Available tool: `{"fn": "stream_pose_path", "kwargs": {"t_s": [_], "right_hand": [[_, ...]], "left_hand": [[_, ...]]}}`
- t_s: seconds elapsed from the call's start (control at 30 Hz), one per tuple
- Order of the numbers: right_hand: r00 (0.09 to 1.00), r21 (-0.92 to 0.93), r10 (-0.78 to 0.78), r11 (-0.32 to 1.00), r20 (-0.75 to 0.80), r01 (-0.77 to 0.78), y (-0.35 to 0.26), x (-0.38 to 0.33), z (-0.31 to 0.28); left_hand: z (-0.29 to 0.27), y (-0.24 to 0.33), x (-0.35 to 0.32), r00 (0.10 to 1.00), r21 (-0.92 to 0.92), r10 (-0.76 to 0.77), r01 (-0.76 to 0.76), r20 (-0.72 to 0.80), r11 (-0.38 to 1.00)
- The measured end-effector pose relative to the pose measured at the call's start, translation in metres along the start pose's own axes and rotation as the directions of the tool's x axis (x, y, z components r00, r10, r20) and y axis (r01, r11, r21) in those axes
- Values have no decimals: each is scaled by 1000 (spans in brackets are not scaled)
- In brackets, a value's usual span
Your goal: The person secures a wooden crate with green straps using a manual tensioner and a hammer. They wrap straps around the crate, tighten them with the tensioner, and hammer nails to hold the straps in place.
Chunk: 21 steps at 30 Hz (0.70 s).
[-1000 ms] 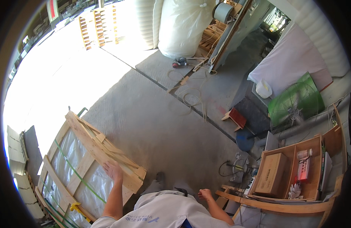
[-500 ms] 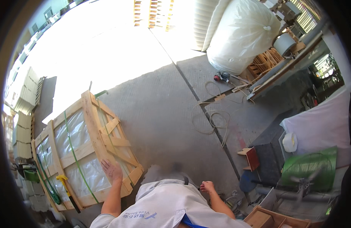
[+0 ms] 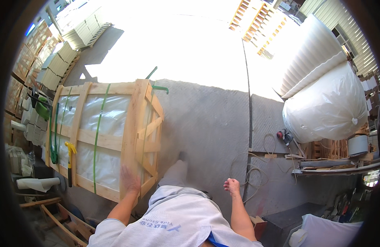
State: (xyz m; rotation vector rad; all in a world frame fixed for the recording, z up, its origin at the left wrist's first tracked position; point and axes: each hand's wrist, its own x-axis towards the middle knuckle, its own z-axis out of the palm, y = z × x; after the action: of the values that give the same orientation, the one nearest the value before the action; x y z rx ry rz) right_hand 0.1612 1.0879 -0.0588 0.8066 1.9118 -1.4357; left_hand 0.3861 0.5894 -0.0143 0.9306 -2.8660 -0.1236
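My left hand (image 3: 131, 180) rests with spread fingers on the near right end of a wooden crate (image 3: 130, 123). Inside the slats, the load is wrapped in clear plastic (image 3: 111, 117), and green straps (image 3: 100, 131) run over it. A hammer (image 3: 70, 158) with a yellow head and dark handle lies on the crate's left part. Beside it is a long green-handled tool (image 3: 54, 150), its kind unclear. My right hand (image 3: 232, 186) hangs over the floor to the right, fingers curled, with nothing visible in it.
Looped hose or cable (image 3: 249, 175) lies on the floor at right, near a red-and-black power tool (image 3: 284, 136). Beyond stand large plastic-wrapped rolls (image 3: 325, 105). Stacked pale slabs (image 3: 60, 61) and a wooden frame (image 3: 60, 218) are on the left. Pallets (image 3: 255, 24) stand at the back.
The view has swung, so the crate appears more upright and the rolls farther right. My left hand stays on the crate's end board. My right arm reaches farther forward, and a leg shows ahead.
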Motion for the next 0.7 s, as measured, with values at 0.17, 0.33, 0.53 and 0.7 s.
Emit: {"fn": "stream_pose_path", "kwargs": {"t_s": [0.17,0.33,0.53,0.7], "right_hand": [[997,-147,45,989,64,-35,-36,17,40],[994,-304,59,952,87,-30,-81,57,29],[978,-390,159,916,137,-94,-172,158,27],[954,-536,129,844,271,38,-295,259,70]], "left_hand": [[-10,4,11,999,-19,2,-1,32,1000],[-20,13,21,998,-91,-51,53,29,994],[-20,41,38,958,10,-286,286,-4,958],[2,99,90,706,23,-696,704,-132,710]]}}
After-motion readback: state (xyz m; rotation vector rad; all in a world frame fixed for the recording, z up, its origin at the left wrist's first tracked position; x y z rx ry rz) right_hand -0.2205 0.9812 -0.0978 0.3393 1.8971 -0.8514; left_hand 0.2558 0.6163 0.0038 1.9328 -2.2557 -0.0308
